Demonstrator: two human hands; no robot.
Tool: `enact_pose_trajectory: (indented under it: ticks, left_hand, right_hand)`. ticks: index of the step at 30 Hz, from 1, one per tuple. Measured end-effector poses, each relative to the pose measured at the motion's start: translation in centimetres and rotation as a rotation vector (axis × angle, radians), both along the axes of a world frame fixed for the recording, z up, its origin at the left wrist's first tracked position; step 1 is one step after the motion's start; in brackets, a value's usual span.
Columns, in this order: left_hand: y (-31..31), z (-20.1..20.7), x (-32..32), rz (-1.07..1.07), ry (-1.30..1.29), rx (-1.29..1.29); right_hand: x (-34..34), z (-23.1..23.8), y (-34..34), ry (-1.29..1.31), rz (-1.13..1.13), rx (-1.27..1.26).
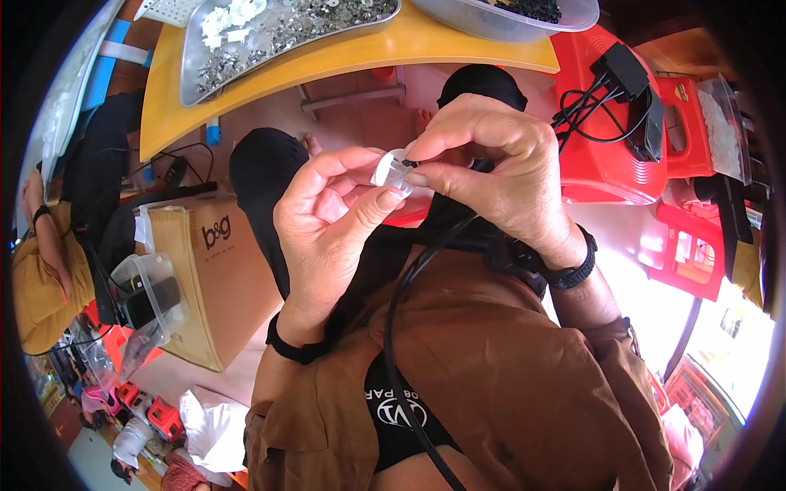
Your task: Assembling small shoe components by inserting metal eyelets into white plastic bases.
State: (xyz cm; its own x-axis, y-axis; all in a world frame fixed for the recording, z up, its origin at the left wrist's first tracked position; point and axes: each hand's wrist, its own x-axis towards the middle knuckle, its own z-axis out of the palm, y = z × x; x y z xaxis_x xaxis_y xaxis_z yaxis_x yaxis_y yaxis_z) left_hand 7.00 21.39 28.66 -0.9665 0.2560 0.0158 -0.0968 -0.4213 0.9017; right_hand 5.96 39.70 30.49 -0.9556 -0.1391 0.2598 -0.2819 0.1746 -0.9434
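Between the thumb and fingers of my left hand is a small round piece of clear and white plastic, held up over my lap. My right hand meets it from the other side. Its thumb and forefinger pinch a tiny black part against the open side of the plastic piece. Whether the black part sits inside or only touches the plastic, I cannot tell. Both hands are off the table, just short of its near edge.
On the yellow table, a metal tray holds small metal parts and white plastic pieces beside a clear tub of black parts. Black adapters and cables lie on a red stool. A cardboard box stands left; a person's arm shows beyond.
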Motion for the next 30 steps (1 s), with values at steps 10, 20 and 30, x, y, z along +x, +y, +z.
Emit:
enact_pose_trajectory:
  ticks: [10, 20, 30]
  left_hand:
    - [-0.1, 0.1, 0.2, -0.030, 0.075, -0.033]
    - [-0.3, 0.1, 0.1, -0.085, 0.041, -0.034]
    - [0.0, -0.3, -0.2, 0.005, 0.025, -0.037]
  right_hand:
    - [0.0, 0.7, 0.1, 0.010, 0.023, 0.066]
    - [0.0, 0.3, 0.5, -0.261, 0.144, -0.107]
    - [1.4, -0.2, -0.5, 0.054, -0.070, 0.204]
